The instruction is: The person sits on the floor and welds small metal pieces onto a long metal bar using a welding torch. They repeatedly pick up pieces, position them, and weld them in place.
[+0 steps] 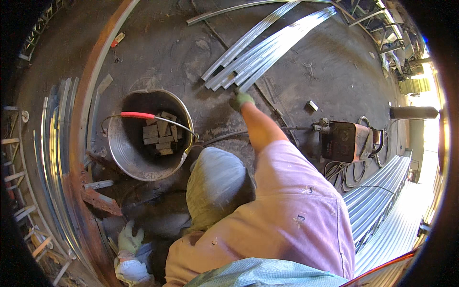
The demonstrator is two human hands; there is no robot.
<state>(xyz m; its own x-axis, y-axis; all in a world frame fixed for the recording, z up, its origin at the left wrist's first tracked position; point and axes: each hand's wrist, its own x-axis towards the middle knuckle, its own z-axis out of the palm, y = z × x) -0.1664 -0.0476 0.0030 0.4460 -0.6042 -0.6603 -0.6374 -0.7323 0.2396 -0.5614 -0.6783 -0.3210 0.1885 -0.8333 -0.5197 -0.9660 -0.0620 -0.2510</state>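
Note:
At the lower left is a pale gloved hand (131, 236) with a light sleeve, which looks like my left hand. Its thumb and fingers are apart, and I see nothing in them. It is beside a rusty reddish steel beam (79, 201). My right hand is out of view. Before me bends a co-worker in a grey cap (217, 186) and a pink printed shirt (297, 215). The co-worker's green-gloved hand (243, 101) reaches to the near ends of several shiny metal profiles (265, 53) on the floor. A metal bucket (125, 150) holds several small metal blocks (163, 132).
A red-and-black welding machine (344, 141) stands at right with coiled cables. Long metal profiles are stacked at the lower right (380, 190) and lie along the left (53, 143). A cylinder (412, 112) lies at far right. A cable (229, 134) crosses the floor. Light-blue woven fabric (261, 272) fills the bottom edge.

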